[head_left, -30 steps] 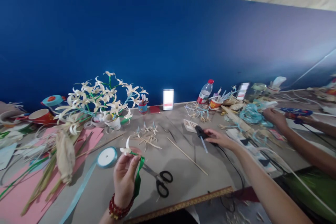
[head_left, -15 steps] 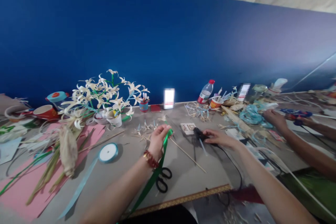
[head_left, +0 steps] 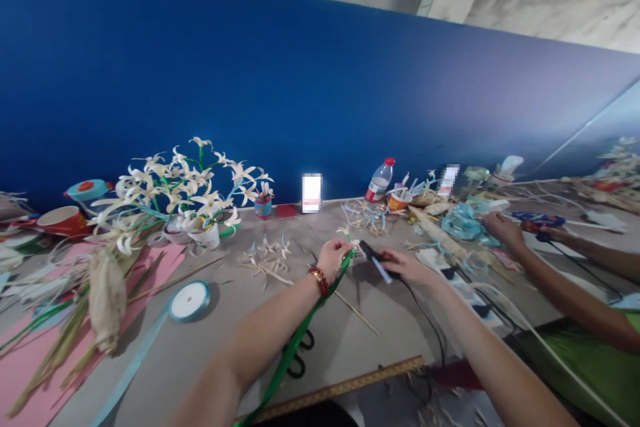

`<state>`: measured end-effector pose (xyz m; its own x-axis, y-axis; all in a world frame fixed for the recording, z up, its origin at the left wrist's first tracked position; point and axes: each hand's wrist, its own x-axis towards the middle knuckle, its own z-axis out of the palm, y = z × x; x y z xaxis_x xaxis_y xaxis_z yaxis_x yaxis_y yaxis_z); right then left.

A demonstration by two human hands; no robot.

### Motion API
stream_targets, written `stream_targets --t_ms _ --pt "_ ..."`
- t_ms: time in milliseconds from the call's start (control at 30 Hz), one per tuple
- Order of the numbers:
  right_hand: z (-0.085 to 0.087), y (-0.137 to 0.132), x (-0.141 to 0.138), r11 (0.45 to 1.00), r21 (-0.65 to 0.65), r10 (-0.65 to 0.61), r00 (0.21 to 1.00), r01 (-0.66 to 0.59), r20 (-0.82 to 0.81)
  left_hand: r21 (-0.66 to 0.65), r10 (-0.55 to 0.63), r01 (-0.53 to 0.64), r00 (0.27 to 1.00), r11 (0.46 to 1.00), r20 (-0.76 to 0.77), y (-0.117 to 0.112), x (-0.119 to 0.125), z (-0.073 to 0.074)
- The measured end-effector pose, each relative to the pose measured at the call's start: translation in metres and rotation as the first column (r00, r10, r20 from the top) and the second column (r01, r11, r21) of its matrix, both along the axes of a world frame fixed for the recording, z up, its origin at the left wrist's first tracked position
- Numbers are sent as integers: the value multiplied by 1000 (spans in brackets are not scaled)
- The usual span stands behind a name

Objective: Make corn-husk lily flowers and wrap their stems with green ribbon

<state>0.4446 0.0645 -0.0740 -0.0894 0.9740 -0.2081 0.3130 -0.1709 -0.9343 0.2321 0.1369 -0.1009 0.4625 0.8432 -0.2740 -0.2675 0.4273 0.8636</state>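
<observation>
My left hand (head_left: pixel 334 259) is closed on a green ribbon (head_left: pixel 303 327) that trails down past my forearm to the table's front edge. A small pale flower (head_left: pixel 344 232) shows just above its fingers, apparently on a stem in the same pinch. My right hand (head_left: pixel 400 263) grips a black glue gun (head_left: pixel 369 252) with a pale glue stick (head_left: pixel 383 271) showing and a cord running down. The gun's tip is close to my left fingertips; whether they touch I cannot tell. Below them lie a thin wooden stick (head_left: pixel 357 313) and black-handled scissors (head_left: pixel 299 353), partly behind the ribbon.
Left stand pale flowers (head_left: pixel 200 177) in white cups, near a blue ribbon spool (head_left: pixel 190 300) and pink paper (head_left: pixel 163 267). Loose flowers (head_left: pixel 267 257) lie mid-table. A lit phone (head_left: pixel 312 193) and a bottle (head_left: pixel 380 181) stand behind. A co-worker's hands (head_left: pixel 504 230) work at right.
My left hand has moved right with the green ribbon, bringing it close to the glue gun. The gun has turned a little in my right hand, and the view has shifted right.
</observation>
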Motion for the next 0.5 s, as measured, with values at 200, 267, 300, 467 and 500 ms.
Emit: stream_targets --t_ms 200,267,300,467,500 --pt "4 -25 4 948 63 -279 910 312 -308 47 -6 6 1000 999 5 -3 -6 0" --pt "6 -35 -2 933 56 -309 872 355 -380 53 4 -5 1000 999 22 -4 -11 0" --pt "7 -39 -7 928 53 -317 855 369 -411 53 8 -10 999 999 33 -5 -14 0" --pt "9 -45 -32 893 62 -354 783 445 -512 40 43 -47 993 998 111 -11 -27 8" --pt "10 -45 -36 888 67 -358 776 455 -519 38 55 -61 990 997 133 -13 -30 12"
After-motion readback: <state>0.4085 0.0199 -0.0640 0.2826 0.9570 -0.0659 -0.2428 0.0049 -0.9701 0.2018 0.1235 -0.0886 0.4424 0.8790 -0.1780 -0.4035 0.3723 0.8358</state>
